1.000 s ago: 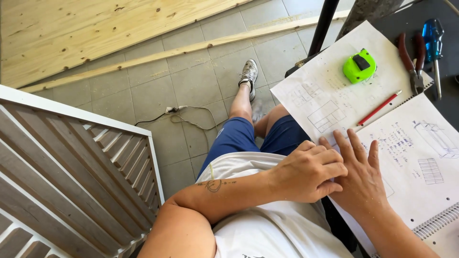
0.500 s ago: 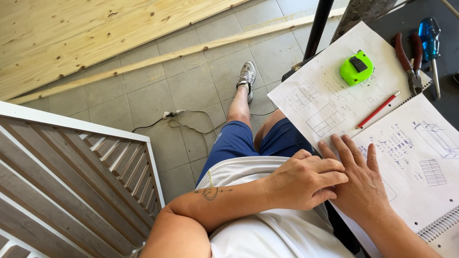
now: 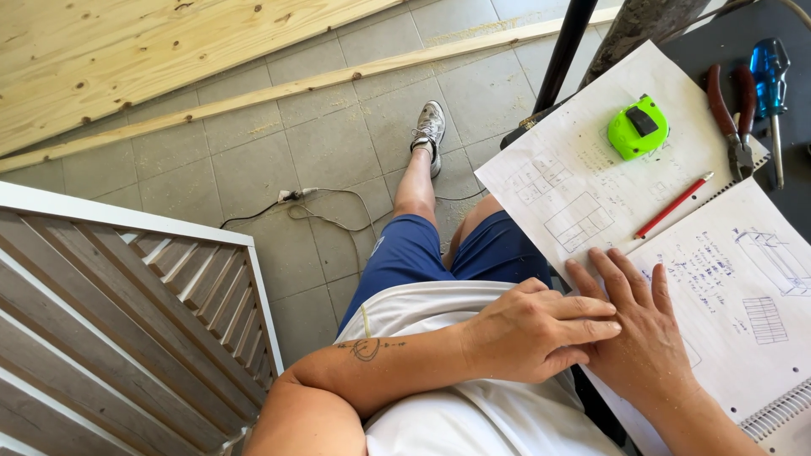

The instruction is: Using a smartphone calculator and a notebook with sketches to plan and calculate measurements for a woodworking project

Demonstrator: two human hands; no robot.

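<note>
Two hands lie stacked at the near right of the scene. The right hand is pressed flat, fingers slightly spread, on the near edge of a spiral notebook covered in pencil sketches and notes. The left hand reaches across the body and rests over the back of the right one, fingers together and extended — holding nothing.

A loose sheet of drawings lies just beyond the fingertips, partly overlapped by the notebook. On that sheet sits a bright green tape measure, and a red pencil lies slanted across the seam between sheet and notebook. Farther right, on the dark table, rest red-handled pliers and a blue-handled screwdriver, side by side.

Below, the person's blue shorts and a grey sneaker show over a tiled floor, where a white power cord trails. Pale wooden boards lie at the far left — a slatted white-framed panel fills the near left.
</note>
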